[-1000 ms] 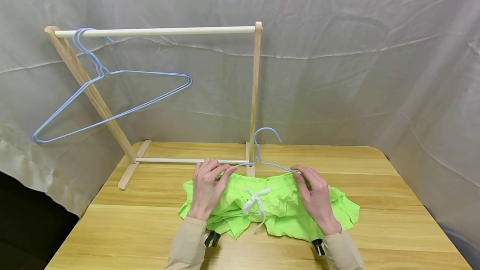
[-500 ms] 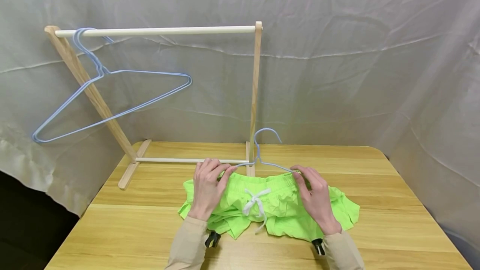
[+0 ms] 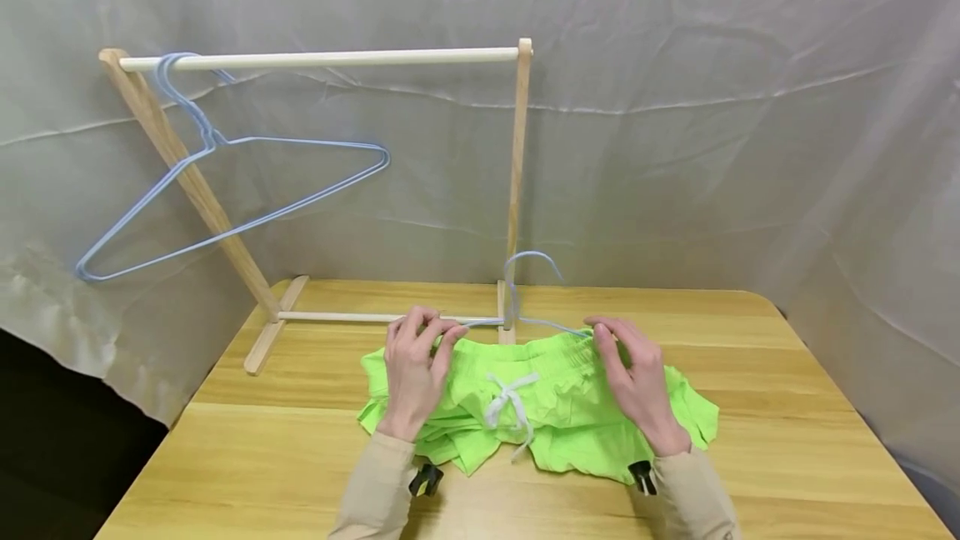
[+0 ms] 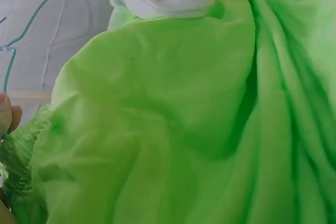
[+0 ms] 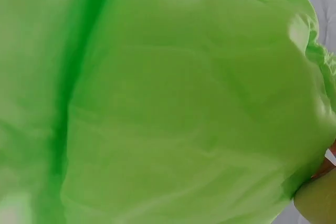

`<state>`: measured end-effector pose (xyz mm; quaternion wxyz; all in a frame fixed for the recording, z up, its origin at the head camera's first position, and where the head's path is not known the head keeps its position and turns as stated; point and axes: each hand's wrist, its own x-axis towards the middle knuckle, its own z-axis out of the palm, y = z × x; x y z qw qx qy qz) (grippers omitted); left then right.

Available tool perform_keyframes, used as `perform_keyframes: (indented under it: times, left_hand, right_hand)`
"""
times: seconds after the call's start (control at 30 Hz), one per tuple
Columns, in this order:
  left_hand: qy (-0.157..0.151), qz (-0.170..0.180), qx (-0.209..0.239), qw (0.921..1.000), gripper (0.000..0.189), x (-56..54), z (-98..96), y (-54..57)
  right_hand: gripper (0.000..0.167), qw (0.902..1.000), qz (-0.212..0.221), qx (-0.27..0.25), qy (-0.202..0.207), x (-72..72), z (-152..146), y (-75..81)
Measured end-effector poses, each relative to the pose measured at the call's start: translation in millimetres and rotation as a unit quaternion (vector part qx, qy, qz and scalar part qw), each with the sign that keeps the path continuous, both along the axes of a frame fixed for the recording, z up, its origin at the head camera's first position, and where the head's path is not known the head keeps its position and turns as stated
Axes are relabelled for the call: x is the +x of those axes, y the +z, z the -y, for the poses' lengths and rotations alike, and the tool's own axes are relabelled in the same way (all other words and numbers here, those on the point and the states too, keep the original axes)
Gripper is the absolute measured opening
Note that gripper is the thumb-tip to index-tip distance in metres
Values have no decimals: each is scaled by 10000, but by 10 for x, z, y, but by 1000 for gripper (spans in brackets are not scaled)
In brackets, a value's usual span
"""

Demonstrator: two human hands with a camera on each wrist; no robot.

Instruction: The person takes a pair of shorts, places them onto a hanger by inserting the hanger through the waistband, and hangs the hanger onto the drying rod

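Observation:
Bright green shorts (image 3: 555,398) with a white drawstring bow (image 3: 507,400) lie bunched at the front of the table. A light blue wire hanger (image 3: 551,323) has its hook and shoulders showing above the waistband; its lower part is hidden in the cloth. With thumb and fingers my left hand (image 3: 416,369) pinches the hanger and waistband at the left. My right hand (image 3: 637,377) does the same at the right end of the waistband. In the left wrist view, the shorts (image 4: 152,93) fill most of the picture, with fingertips on the hanger wire at the left edge.
Behind the shorts and to the left stands a wooden rack (image 3: 517,148) with a white top rail (image 3: 322,59). Several blue wire hangers (image 3: 300,140) hang at the rail's left end. Grey cloth (image 3: 675,148) closes off the back and sides of the wooden table (image 3: 787,440).
The hanger's shoulders and the waistband have risen slightly between my hands, and the right hand has shifted a little to the right. The head view has turned slightly. Both grips stay as before.

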<state>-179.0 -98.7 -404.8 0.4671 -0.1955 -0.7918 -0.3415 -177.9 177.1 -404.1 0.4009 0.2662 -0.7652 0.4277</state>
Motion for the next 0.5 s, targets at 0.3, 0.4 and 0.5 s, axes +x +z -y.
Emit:
perform_keyframes:
  times: [0.3, 0.4, 0.5]
  left_hand:
    - [280, -297, 140, 9991, 40, -22, 282, 333]
    - [417, -337, 122, 9985, 34, -30, 405, 459]
    - [559, -379, 116, 9976, 26, -41, 520, 570]
  right_hand:
    - [19, 9973, 529, 348, 359, -224, 169, 527]
    - [23, 9879, 1351, 538, 543, -346, 281, 722]
    - [31, 9743, 2085, 495, 689, -492, 382, 894]
